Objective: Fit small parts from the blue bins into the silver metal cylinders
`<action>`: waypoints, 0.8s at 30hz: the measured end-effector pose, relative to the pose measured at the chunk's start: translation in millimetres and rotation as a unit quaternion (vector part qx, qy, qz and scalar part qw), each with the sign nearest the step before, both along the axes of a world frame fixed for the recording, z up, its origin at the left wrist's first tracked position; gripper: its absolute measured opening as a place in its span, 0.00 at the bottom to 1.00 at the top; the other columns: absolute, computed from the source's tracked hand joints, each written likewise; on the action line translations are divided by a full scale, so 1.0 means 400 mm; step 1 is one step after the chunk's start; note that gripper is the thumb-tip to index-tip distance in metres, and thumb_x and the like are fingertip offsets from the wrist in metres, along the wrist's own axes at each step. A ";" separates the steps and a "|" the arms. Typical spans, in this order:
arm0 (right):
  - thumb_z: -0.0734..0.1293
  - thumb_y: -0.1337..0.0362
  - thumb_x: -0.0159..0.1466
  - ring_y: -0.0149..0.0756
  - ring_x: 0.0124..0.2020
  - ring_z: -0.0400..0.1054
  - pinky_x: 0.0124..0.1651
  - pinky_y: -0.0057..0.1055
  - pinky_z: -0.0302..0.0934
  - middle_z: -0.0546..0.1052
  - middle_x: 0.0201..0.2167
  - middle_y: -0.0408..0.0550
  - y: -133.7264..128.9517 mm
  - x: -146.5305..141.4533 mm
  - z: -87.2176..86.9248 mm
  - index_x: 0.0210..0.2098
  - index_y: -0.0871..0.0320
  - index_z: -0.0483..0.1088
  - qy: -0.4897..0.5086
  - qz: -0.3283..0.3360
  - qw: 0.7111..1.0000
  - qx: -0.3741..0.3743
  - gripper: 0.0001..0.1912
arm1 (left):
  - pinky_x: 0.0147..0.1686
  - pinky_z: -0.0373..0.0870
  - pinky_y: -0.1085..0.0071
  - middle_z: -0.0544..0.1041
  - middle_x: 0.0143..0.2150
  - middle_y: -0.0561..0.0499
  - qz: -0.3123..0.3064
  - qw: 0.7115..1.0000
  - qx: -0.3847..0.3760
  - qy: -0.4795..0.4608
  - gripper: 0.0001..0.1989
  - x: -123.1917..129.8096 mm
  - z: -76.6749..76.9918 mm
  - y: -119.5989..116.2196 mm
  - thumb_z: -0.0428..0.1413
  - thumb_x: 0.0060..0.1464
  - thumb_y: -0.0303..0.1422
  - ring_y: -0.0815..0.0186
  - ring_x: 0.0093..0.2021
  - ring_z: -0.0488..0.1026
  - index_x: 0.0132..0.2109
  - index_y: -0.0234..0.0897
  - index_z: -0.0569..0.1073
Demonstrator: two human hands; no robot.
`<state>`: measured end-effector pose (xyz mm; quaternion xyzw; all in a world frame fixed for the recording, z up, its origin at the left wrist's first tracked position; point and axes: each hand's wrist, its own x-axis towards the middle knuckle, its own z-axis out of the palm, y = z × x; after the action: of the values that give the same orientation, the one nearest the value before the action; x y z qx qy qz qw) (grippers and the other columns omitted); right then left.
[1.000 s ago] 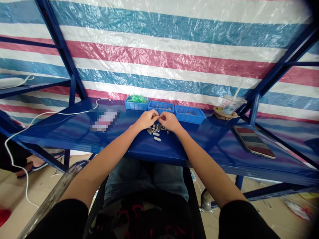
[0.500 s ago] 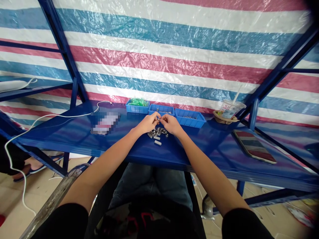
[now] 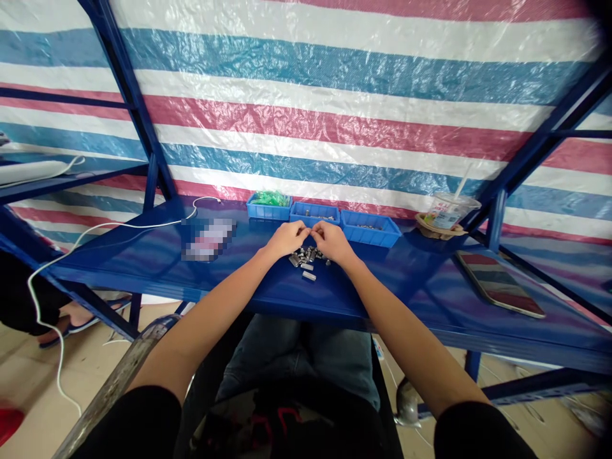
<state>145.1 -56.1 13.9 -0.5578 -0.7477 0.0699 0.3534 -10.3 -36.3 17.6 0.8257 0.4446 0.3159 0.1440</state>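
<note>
My left hand [image 3: 288, 238] and my right hand [image 3: 331, 241] meet over the blue table, fingertips pinched and close together. Whatever lies between the fingers is too small or hidden to make out. Just below them is a loose heap of small shiny metal pieces [image 3: 312, 255]. One metal cylinder [image 3: 308, 276] lies apart, nearer the table's front edge. Behind my hands stand three blue bins in a row: a left bin [image 3: 268, 212] with green plastic pieces [image 3: 270, 198], a middle bin [image 3: 329, 210] and a right bin [image 3: 375, 238], the latter two holding small metal parts.
A blurred-out phone-like object [image 3: 209, 240] and a white cable [image 3: 129, 224] lie on the left. To the right are a plastic cup [image 3: 447, 212] with a straw in a brown holder [image 3: 442, 233] and a tablet [image 3: 500, 284]. Another person's foot [image 3: 76, 315] shows at lower left.
The view has shifted slightly, moving everything a little rightward. My hands stay together at the fingertips; the small metallic glint between them no longer shows.
</note>
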 end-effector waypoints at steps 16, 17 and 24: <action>0.60 0.60 0.59 0.30 0.25 0.61 0.31 0.28 0.55 0.70 0.23 0.42 -0.001 -0.001 0.013 0.27 0.58 0.65 0.112 0.019 0.994 -0.004 0.09 | 0.40 0.65 0.71 0.76 0.36 0.50 -0.024 0.994 0.002 -0.107 0.13 0.004 0.007 -0.001 0.48 0.57 0.35 0.66 0.37 0.71 0.45 0.36 0.72; 0.60 0.60 0.58 0.30 0.25 0.61 0.31 0.28 0.55 0.70 0.22 0.42 -0.001 -0.001 0.011 0.27 0.58 0.65 0.112 0.019 0.994 0.000 0.08 | 0.38 0.65 0.71 0.76 0.35 0.50 -0.007 0.993 -0.019 -0.116 0.14 0.004 0.007 -0.002 0.47 0.58 0.38 0.65 0.36 0.72 0.43 0.36 0.73; 0.63 0.62 0.56 0.30 0.24 0.60 0.30 0.28 0.54 0.70 0.21 0.42 -0.001 -0.003 0.006 0.29 0.58 0.66 0.080 0.019 0.997 0.004 0.05 | 0.35 0.64 0.70 0.76 0.30 0.50 0.014 0.996 -0.048 -0.080 0.14 0.001 0.008 0.003 0.49 0.55 0.40 0.65 0.32 0.70 0.32 0.34 0.74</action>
<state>143.8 -56.4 16.2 -0.5346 -0.7281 0.1183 0.4125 -10.0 -35.1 20.9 0.7837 0.4578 0.3609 0.2142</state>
